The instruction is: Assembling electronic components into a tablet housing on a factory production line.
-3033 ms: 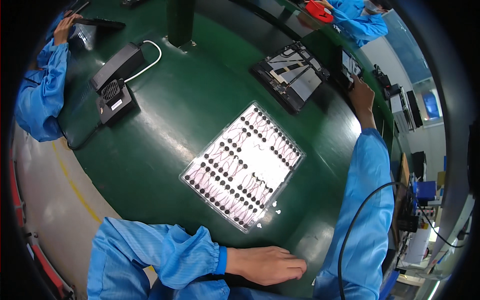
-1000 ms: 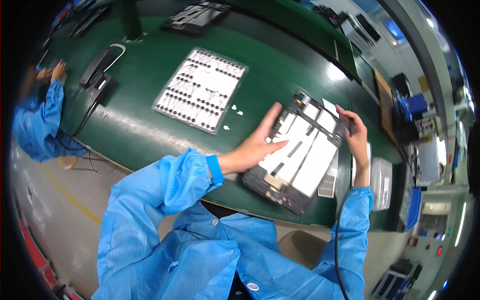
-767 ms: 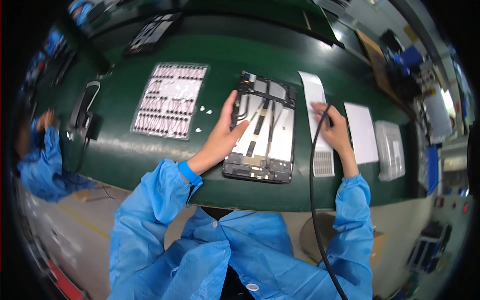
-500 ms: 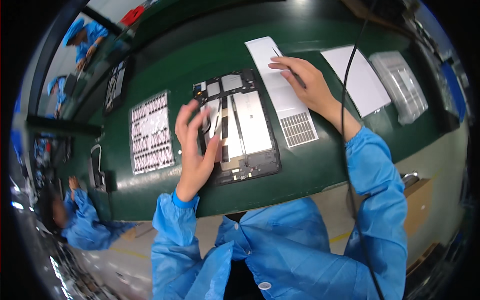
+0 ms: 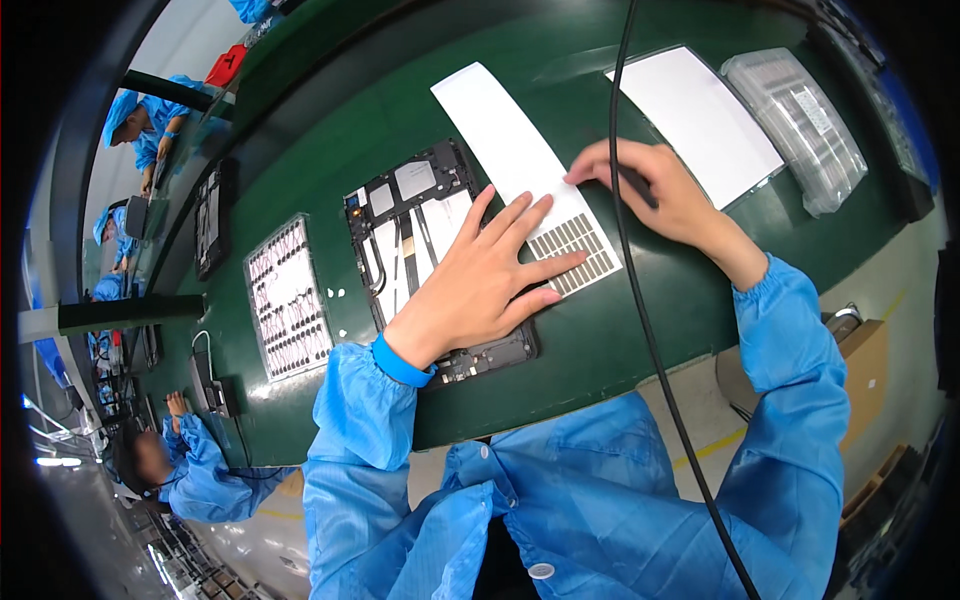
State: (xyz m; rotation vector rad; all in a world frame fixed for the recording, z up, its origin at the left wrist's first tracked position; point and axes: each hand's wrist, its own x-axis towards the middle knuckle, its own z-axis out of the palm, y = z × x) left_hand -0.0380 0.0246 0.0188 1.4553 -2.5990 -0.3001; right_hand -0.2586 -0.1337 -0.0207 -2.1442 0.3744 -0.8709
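Two hands: left hand [image 5: 480, 285] flat, fingers spread, on one opened tablet [image 5: 425, 250]; right hand [image 5: 655, 195] pinching a dark tool [image 5: 632, 185]

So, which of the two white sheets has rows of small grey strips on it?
The long narrow sheet beside the opened device, under both hands; the wider sheet farther right is plain.

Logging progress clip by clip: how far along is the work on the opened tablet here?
Done: opened tablet lies flat on the green bench. In hand: left hand presses on it; right hand holds a dark tool at the white sticker strip. Left: grey stickers remain on the strip.
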